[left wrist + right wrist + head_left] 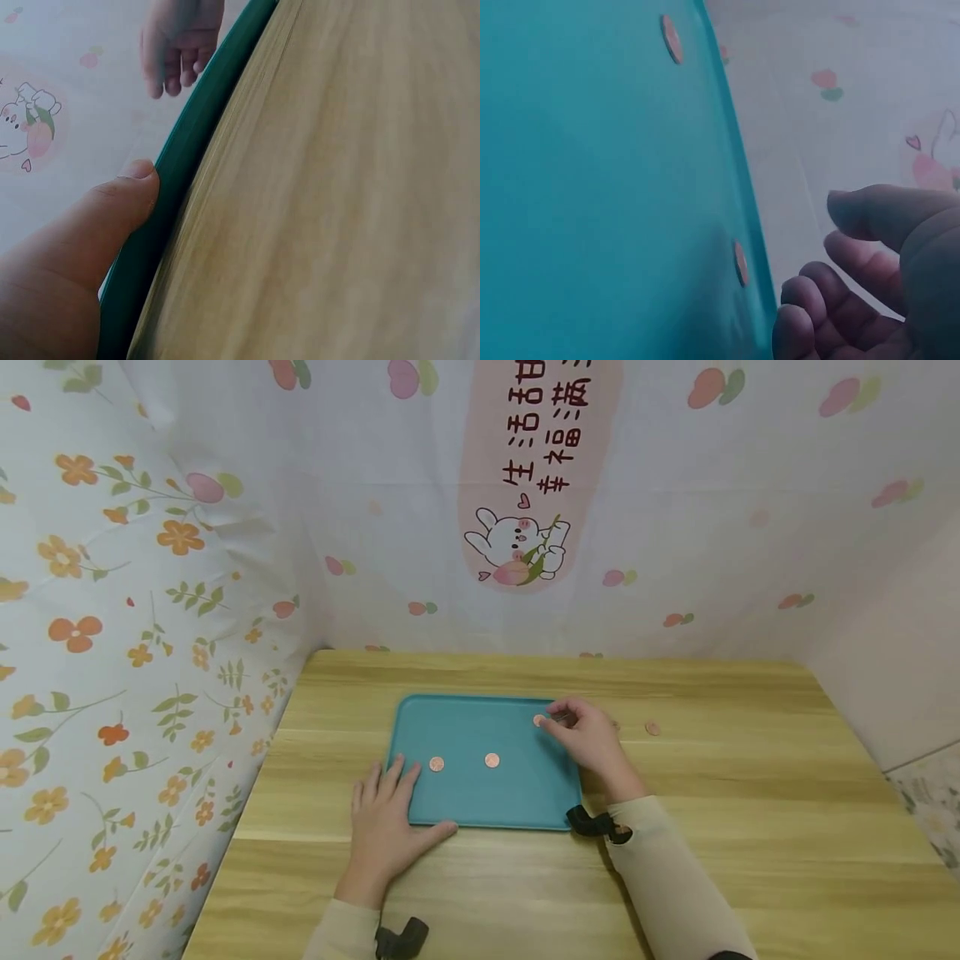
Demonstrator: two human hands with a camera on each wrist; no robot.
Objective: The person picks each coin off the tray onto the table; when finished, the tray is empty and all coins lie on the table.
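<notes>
Your left hand (386,827) rests at the near left corner of the tray (480,797), its fingers (386,781) spread wide over the left edge and its thumb (124,199) touching the near edge. Your right hand (588,739) is over the tray's far right corner; its fingers (802,296) are loosely curved, with a narrow gap to the thumb, and hold nothing that you can see.

Just beside your right thumb, the corner coin (539,721) lies flat in the tray, near the far edge. The middle coin (492,760) lies near the tray's centre, and the left coin (437,764) sits toward its left edge, near your left fingertips. Past the tray's right edge, an outer coin (652,728) lies on the surface (517,902); another coin (617,725) shows partly behind your right hand.

The tray lies nearer the surface's left edge than its right, short of the far edge. Behind that hangs a printed cloth (375,552).
</notes>
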